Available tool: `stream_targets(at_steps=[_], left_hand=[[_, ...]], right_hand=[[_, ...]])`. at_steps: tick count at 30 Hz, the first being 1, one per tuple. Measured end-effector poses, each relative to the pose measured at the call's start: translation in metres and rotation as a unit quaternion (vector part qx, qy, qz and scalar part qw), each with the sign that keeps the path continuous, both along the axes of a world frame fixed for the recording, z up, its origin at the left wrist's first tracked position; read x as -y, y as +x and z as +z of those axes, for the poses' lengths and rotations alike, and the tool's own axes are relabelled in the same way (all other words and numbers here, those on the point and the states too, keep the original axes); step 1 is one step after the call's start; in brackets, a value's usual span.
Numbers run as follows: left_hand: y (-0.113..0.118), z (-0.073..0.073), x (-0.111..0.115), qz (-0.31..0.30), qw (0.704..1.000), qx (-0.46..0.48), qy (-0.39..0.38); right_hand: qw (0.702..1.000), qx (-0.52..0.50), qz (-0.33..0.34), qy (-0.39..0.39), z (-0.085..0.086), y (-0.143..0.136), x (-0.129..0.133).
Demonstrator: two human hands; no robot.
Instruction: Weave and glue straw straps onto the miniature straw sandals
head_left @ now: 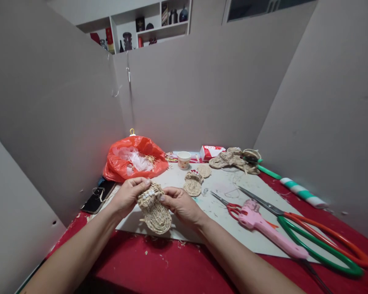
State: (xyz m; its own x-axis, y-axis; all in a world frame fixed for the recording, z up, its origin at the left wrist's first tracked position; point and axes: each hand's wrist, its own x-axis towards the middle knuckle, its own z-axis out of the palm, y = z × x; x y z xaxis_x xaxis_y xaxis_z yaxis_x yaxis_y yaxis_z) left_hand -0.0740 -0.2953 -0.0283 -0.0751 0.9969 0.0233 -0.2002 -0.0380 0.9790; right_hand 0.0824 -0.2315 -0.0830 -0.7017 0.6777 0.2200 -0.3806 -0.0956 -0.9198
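Observation:
A small woven straw slipper point(157, 214) with white beads across its strap is held up above the front edge of the white board. My left hand point(131, 196) grips it at the upper left, thumb on top. On its right side, my right hand point(180, 203) has thumb and fingers closed on the strap. The sole hangs toward me, with a short loose strand at its left edge. Behind it, a similar slipper with red beads point(192, 185) lies on the board beside a round woven piece point(204, 170).
A red plastic bag point(116, 165) and a phone point(96, 200) are at the left. A paper cup point(184, 160), red-white box point(206, 153) and more woven pieces point(223, 160) stand behind. Small scissors point(233, 209), a pink glue gun point(269, 232) and large shears point(317, 241) lie at right.

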Motion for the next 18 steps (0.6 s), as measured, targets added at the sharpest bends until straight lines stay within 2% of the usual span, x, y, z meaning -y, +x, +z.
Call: stream_targets(at_steps=[5,10,18], left_hand=[[0.0,-0.003,-0.001,0.015,1.0,-0.018,0.009],[0.0,-0.003,0.001,0.061,0.996,-0.054,0.042],[0.008,0.002,-0.001,0.081,0.988,-0.107,0.069]], right_hand=[[0.999,0.021,-0.024,0.026,0.004,0.002,-0.003],[0.991,0.04,-0.101,0.083,0.007,0.002,0.001],[0.94,0.037,-0.252,0.227,0.008,-0.002,0.014]])
